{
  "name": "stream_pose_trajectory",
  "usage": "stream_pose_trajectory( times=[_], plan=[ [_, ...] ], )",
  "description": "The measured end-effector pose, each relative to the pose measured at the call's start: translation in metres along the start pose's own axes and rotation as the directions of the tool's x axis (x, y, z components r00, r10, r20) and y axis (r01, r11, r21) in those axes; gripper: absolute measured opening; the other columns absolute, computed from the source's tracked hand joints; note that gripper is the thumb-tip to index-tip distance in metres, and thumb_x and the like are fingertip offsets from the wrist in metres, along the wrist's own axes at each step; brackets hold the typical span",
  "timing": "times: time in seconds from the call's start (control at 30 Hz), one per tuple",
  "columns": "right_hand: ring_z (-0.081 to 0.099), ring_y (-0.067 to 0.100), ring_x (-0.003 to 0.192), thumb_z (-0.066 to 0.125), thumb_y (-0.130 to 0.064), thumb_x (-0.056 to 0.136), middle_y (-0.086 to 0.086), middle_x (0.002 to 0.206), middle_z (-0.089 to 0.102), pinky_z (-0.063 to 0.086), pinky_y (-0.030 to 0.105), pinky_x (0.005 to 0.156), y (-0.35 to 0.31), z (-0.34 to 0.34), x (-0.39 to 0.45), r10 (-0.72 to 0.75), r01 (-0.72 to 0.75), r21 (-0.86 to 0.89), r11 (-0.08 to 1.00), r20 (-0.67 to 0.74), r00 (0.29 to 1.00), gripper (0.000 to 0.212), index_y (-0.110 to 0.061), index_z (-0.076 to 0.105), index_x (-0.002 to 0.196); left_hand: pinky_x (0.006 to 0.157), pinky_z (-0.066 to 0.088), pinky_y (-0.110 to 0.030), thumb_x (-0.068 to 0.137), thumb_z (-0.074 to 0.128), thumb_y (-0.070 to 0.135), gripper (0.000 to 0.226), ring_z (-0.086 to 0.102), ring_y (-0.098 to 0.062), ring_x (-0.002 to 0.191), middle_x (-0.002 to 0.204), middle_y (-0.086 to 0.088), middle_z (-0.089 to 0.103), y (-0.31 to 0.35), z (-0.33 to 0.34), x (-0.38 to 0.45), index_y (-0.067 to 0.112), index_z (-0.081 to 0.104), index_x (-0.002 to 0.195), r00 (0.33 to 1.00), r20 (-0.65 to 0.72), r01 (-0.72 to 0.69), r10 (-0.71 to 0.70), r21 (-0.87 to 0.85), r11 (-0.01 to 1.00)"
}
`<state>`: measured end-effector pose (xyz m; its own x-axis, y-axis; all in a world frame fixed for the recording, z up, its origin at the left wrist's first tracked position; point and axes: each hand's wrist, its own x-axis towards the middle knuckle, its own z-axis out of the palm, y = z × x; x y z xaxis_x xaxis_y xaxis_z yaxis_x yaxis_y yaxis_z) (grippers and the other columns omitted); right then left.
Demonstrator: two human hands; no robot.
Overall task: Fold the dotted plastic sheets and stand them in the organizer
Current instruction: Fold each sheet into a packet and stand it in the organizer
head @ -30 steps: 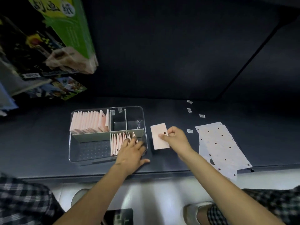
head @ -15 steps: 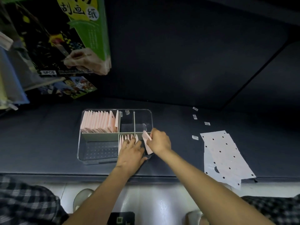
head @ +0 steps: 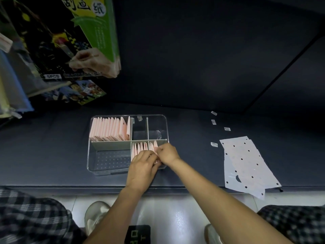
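— Grips?
— Right hand [head: 168, 154] pinches a folded sheet [head: 155, 147] in the organizer's [head: 91, 155] front right compartment; left hand [head: 141, 167] curls on its neighbours.
— Unfolded sheets [head: 246, 166]?
— Flat on the counter [head: 44, 155], well right.

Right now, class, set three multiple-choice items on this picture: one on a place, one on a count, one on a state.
1. Where do the flat dotted sheets lie?
A. right of the organizer
B. inside it
C. on the floor

2. How many small labels lie on the table?
A. one
B. four
C. nine

3. How is the back-left row of folded sheets?
A. flat
B. standing on edge
C. crumpled

Answers:
1 A: they rest on the table's right side.
2 B: four lie near the sheets.
3 B: their edges point upward.
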<state>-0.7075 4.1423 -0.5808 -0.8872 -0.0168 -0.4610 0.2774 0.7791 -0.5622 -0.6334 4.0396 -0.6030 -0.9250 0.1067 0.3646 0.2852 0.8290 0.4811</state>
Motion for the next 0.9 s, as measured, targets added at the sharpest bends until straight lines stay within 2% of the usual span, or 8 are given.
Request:
stream_pose_trajectory(
  times=[0.13,0.27,0.4,0.53,0.6,0.73,0.83,0.9],
  plan=[
    [0.053,0.017,0.063,0.063,-0.024,0.088,0.012,0.066,0.062,0.044,0.027,0.062,0.001,0.004,-0.003,-0.011,0.023,0.076,0.997,-0.148,0.989,0.032,-0.005,0.065,0.061,0.069,0.052,-0.038,0.072,0.078,0.008,0.019,0.060,-0.027,0.081,0.089,-0.006,0.063,0.004,0.002,0.000,0.008,0.065,0.086,0.997,-0.012,0.082,-0.082,-0.015,0.997],
    [0.053,0.029,0.076,0.044,-0.005,0.089,0.017,0.080,0.056,0.042,0.030,0.066,-0.001,0.009,-0.003,0.005,-0.007,-0.018,1.000,-0.073,0.997,0.031,-0.008,0.051,0.058,0.087,0.049,-0.041,0.075,0.073,0.009,0.035,0.058,-0.029,0.102,0.110,-0.007,0.063,0.004,0.004,0.000,0.008,0.064,0.109,0.990,0.045,0.131,-0.132,0.019,0.991],
    [0.054,0.023,0.078,0.042,-0.006,0.092,0.010,0.076,0.057,0.041,0.026,0.065,0.009,-0.005,-0.012,-0.103,0.102,0.041,0.994,0.039,0.994,0.033,-0.007,0.055,0.062,0.114,0.018,-0.037,0.092,0.054,0.036,0.062,0.023,-0.024,0.141,0.152,0.001,0.032,-0.001,0.009,-0.001,0.019,0.031,0.147,0.952,0.266,0.113,-0.150,0.149,0.982],
    [0.066,0.020,0.090,0.059,-0.004,0.087,0.012,0.094,0.072,0.050,0.027,0.087,0.058,-0.039,-0.028,-0.225,0.238,0.237,0.942,-0.081,0.971,0.017,-0.004,0.073,0.098,0.118,0.002,-0.040,0.097,0.033,0.051,0.065,0.001,-0.022,0.146,0.159,0.008,0.007,-0.004,0.016,-0.003,0.024,0.010,0.151,0.887,0.437,-0.032,-0.150,0.383,0.923],
    [0.067,0.020,0.097,0.063,-0.006,0.086,0.009,0.103,0.072,0.049,0.024,0.091,0.099,-0.064,-0.034,-0.194,0.227,0.168,0.959,-0.192,0.962,0.018,-0.007,0.072,0.102,0.118,0.000,-0.041,0.097,0.031,0.051,0.066,-0.001,-0.023,0.146,0.160,0.006,0.005,-0.004,0.018,-0.004,0.021,0.010,0.151,0.880,0.439,-0.025,-0.181,0.425,0.905],
    [0.052,0.022,0.121,0.069,-0.018,0.084,0.005,0.130,0.057,0.039,0.028,0.102,0.196,-0.113,-0.047,-0.022,0.001,-0.059,0.998,-0.350,0.937,0.044,-0.010,0.058,0.126,0.116,0.005,-0.044,0.095,0.045,0.044,0.062,0.012,-0.028,0.145,0.156,-0.004,0.024,0.005,0.018,-0.006,0.013,0.030,0.147,0.912,0.367,0.026,-0.185,0.398,0.917],
    [0.039,0.020,0.129,0.078,-0.024,0.076,0.002,0.143,0.039,0.034,0.031,0.107,0.250,-0.127,-0.061,0.071,-0.099,-0.126,0.987,-0.212,0.975,0.077,-0.016,0.038,0.141,0.110,0.027,-0.052,0.091,0.057,0.029,0.044,0.040,-0.037,0.132,0.136,-0.015,0.052,0.016,0.018,-0.003,0.006,0.055,0.128,0.975,0.211,0.002,-0.067,0.293,0.956],
    [0.039,0.016,0.130,0.078,-0.020,0.075,0.002,0.145,0.037,0.030,0.027,0.109,0.270,-0.125,-0.065,0.040,-0.060,-0.137,0.989,-0.146,0.988,0.077,-0.018,0.038,0.142,0.102,0.040,-0.049,0.090,0.045,0.028,0.040,0.051,-0.036,0.119,0.121,-0.015,0.060,0.028,0.021,0.002,0.006,0.062,0.118,0.990,0.125,-0.095,0.070,0.214,0.972]
  ],
)
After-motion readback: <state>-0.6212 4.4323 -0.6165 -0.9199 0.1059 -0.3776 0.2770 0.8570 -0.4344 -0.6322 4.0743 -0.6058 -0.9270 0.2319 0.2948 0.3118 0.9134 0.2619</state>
